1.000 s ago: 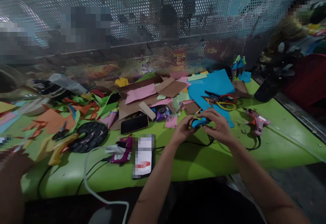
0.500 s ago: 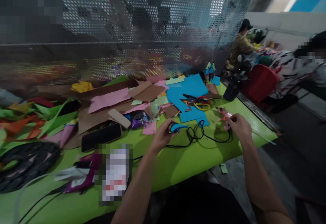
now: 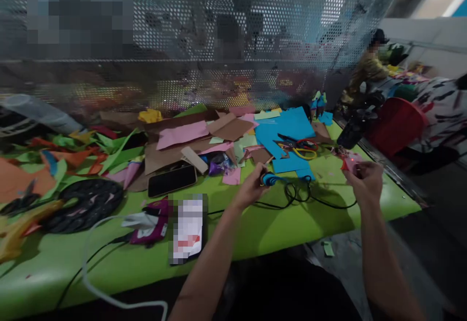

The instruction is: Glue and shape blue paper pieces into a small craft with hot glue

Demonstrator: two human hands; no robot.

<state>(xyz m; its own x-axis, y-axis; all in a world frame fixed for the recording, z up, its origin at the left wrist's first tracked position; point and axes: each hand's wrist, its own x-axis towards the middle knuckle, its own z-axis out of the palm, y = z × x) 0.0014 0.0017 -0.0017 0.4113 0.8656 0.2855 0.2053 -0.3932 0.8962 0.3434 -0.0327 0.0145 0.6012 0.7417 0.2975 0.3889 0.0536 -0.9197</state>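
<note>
"The fingers (image 3: 258,171) of the left hand (image 3: 248,187): what are they doing?"

"Pinching a small coiled roll of bright-blue paper (image 3: 269,179) above the green-covered desk (image 3: 277,236), on the near side of the wide, flat blue paper sheet (image 3: 286,125)."

"And the right hand (image 3: 368,181)?"

"Its fingers are closed on a pink plastic glue gun (image 3: 353,159), to the right of that sheet and nearer the person. A tiny red light shows on the gun."

"What lies between the hands?"

"A thin black cord (image 3: 277,207), looped on the desk, nearer the person than the sheet."

"Anything close to the sheet?"

"Red- and yellow-handled scissors (image 3: 289,141) at its near edge, and a rectangle of pink paper (image 3: 182,134) to its left. Farther left and nearer the person than the sheet lies a rectangular, black-screened phone (image 3: 172,181)."
</note>
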